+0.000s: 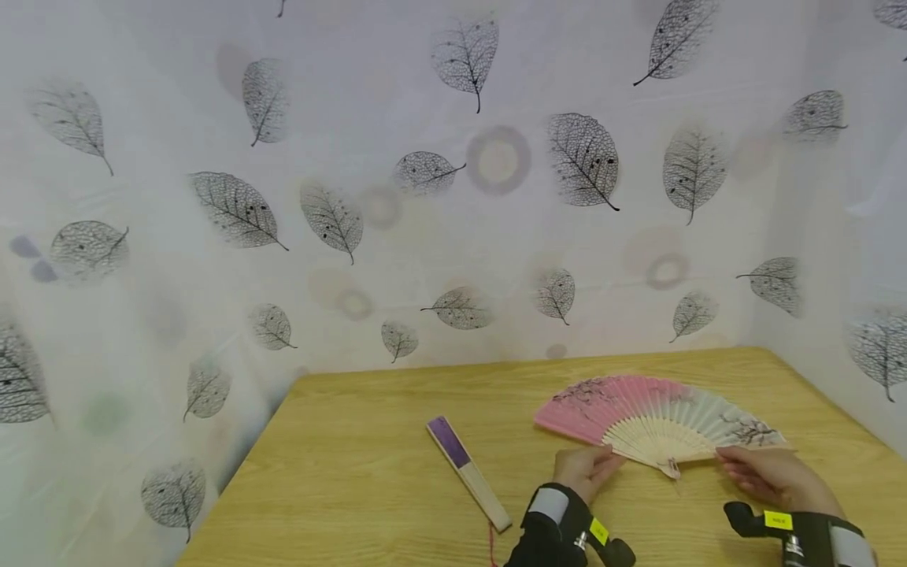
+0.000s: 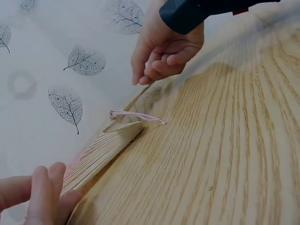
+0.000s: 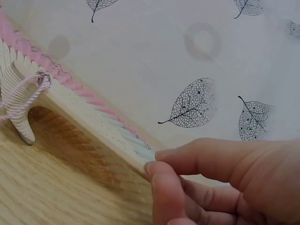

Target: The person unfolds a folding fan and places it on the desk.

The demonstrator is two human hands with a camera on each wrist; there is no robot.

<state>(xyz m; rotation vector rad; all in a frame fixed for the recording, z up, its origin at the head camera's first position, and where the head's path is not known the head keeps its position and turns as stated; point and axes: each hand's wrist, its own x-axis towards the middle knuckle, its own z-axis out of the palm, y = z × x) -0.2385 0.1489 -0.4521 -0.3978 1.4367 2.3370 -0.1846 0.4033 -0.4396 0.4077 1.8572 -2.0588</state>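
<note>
Well apart, the left hand (image 1: 584,471) and right hand (image 1: 778,477) each pinch with thumb and fingers.

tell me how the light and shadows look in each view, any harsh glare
Head view: soft, fairly even light, no harsh glare on the table or open fan; left wrist view: dimmer, greyer, with a dark shadow along the fan's lower edge; right wrist view: a brownish, faintly striped shadow on the table beneath the fan, no harsh glare.
</note>
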